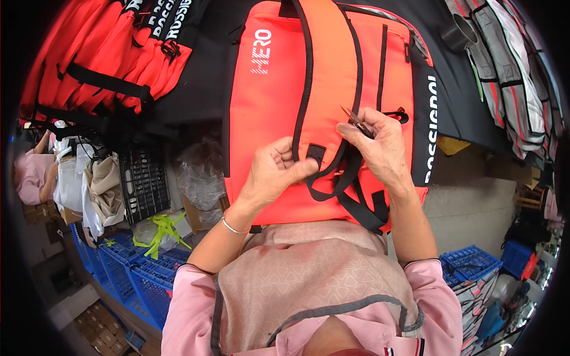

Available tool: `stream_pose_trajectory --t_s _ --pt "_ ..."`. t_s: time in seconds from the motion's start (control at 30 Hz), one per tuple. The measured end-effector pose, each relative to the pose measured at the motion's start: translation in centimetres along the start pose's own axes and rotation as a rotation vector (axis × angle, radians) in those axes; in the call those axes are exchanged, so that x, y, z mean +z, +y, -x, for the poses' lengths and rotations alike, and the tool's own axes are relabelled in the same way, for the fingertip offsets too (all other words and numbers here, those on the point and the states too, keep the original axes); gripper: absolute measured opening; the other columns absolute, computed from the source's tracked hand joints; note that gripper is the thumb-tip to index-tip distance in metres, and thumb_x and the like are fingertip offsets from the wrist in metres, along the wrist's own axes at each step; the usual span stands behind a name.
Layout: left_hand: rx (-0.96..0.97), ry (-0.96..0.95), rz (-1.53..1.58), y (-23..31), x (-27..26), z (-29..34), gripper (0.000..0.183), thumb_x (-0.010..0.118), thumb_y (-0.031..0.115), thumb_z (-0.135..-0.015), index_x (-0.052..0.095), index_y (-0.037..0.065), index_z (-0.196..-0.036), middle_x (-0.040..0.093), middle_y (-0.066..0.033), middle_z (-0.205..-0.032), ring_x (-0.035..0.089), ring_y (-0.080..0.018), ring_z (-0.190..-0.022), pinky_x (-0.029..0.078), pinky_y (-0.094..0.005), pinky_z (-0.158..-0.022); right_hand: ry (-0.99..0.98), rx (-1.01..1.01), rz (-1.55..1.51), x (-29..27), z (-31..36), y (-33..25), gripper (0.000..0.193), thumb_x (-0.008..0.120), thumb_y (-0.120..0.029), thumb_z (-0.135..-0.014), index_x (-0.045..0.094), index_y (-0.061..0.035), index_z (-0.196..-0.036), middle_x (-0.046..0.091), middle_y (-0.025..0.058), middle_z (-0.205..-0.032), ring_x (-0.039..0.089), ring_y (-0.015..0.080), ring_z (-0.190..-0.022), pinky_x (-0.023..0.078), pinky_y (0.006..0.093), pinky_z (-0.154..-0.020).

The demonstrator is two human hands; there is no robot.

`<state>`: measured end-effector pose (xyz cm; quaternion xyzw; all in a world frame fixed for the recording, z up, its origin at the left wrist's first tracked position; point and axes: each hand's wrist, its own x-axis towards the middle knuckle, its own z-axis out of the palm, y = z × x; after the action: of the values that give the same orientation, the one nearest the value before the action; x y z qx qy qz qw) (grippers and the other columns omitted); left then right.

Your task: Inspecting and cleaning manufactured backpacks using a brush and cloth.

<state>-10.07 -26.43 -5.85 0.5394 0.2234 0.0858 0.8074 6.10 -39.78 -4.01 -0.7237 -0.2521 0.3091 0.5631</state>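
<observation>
A bright red-orange backpack (261,118) lies in front of me on a black-covered table, its padded orange shoulder strap (332,65) running down toward me. My left hand (273,175) pinches the strap's lower end, thumb beside a small black tab (316,153). In my right hand (383,145) is a small pair of thread snips (358,123), fingers closed round it and tips pointing up and left over the strap's edge. Black webbing (350,178) loops loosely below and between both hands.
Several red bags (113,59) are piled at the far left, and grey bags (510,77) at the far right. Blue crates (145,282) and a black crate (143,185) stand at left. Another blue crate (469,264) is at right. A person in a pink sleeve (34,178) works far left.
</observation>
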Motion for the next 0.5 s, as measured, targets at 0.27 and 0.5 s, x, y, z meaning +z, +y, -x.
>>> stream_pose_trajectory --t_s 0.27,0.5 --pt "0.581 -0.035 -0.537 0.2 0.3 -0.8 0.025 0.084 0.008 -0.072 0.061 -0.002 -0.072 0.043 -0.0237 -0.144 0.036 -0.0354 -0.141 0.040 -0.0473 -0.109 -0.003 0.105 -0.140 0.3 -1.1 1.3 0.028 0.069 -0.020 -0.090 0.058 -0.0027 -0.072 0.042 -0.0081 -0.061 0.034 0.0025 -0.056 0.026 0.0255 -0.049" --pt "0.884 -0.088 -0.987 -1.9 -1.3 -2.2 0.026 0.088 0.013 -0.061 0.067 0.003 -0.072 0.062 -0.0130 -0.117 0.051 -0.0331 -0.125 0.039 -0.0494 -0.108 -0.083 0.090 0.233 -1.4 -0.4 1.7 0.034 0.072 -0.026 -0.088 0.059 0.0024 -0.073 0.046 0.0011 -0.057 0.040 0.0066 -0.055 0.034 0.0296 -0.050"
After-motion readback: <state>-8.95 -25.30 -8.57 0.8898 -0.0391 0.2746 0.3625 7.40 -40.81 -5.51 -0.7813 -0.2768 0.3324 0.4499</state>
